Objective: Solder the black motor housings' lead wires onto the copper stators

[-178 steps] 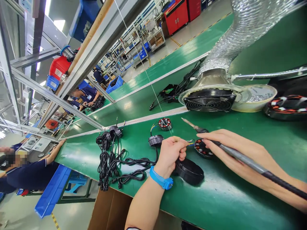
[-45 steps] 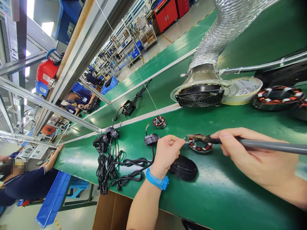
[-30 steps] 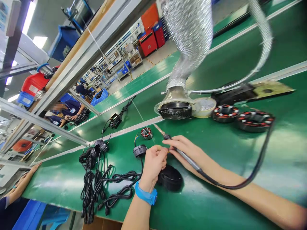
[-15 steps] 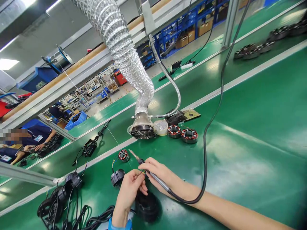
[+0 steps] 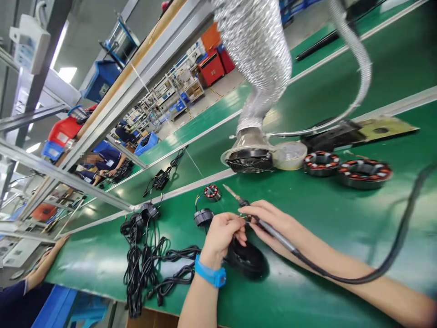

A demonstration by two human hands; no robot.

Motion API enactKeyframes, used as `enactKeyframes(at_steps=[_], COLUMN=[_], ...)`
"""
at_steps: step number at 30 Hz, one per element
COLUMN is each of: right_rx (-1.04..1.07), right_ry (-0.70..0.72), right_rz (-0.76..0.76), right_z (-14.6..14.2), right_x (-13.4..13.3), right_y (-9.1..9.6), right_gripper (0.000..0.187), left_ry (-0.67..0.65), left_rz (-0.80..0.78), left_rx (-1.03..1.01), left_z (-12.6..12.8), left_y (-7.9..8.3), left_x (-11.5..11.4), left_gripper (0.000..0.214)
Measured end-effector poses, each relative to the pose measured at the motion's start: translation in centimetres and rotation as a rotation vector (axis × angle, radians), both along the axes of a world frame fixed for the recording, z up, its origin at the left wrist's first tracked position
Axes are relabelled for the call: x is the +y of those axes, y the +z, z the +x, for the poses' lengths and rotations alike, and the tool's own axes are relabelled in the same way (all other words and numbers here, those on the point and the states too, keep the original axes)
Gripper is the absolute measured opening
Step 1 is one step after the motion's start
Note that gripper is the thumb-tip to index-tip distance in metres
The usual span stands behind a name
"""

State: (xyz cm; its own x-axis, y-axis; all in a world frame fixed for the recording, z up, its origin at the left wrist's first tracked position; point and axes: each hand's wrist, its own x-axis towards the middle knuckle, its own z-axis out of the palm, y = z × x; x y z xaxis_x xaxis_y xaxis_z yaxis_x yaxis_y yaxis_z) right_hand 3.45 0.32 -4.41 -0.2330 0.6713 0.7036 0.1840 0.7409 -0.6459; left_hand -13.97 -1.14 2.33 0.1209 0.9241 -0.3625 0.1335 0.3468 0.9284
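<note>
My right hand (image 5: 275, 223) is closed around a soldering iron (image 5: 280, 238), its bare tip pointing up and left over the green bench. Close against it, my left hand (image 5: 221, 234), a blue band on its wrist, pinches thin coloured wires (image 5: 243, 217) between thumb and fingertips. The wire ends are partly hidden by the fingers of both hands. Beneath the hands rests a black rounded housing (image 5: 252, 262). A black ribbed cap (image 5: 204, 217) stands just beyond my left hand, coloured wires rising from it. Behind that cap lies a small stator (image 5: 212, 193) with copper windings.
A fume extractor (image 5: 251, 155) on a silver duct hangs over the bench, beside a tape roll (image 5: 291, 155). Two larger stators (image 5: 364, 173) sit to the right. Bundled black cables (image 5: 136, 273) lie left. A co-worker's arm (image 5: 44, 269) rests at the bench's far left end.
The view has swung left and tilted, bringing the cable bundles and a co-worker's arm into sight. Both hands keep the same hold, close together, on the wires and the soldering iron.
</note>
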Motion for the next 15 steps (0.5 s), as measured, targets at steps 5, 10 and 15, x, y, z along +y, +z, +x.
enactKeyframes(at_steps=[5,10,15], right_rx=[0.046,0.052,0.049], right_ry=[-0.049,-0.140,-0.239], right_rz=[-0.035,-0.047,-0.059], right_z=[0.7,0.3,-0.4], right_x=[0.0,0.1,0.2], right_y=[-0.8,-0.1,0.3], right_gripper=[0.028,0.021,0.026], left_ry=[0.036,0.048,0.083], left_rz=[-0.011,-0.022,-0.012], left_rx=[-0.050,-0.099,-0.060], left_z=[-0.4,-0.4,-0.1], left_y=[-0.2,-0.1,-0.1], left_x=[0.1,-0.1,-0.3], left_gripper=[0.055,0.058,0.057])
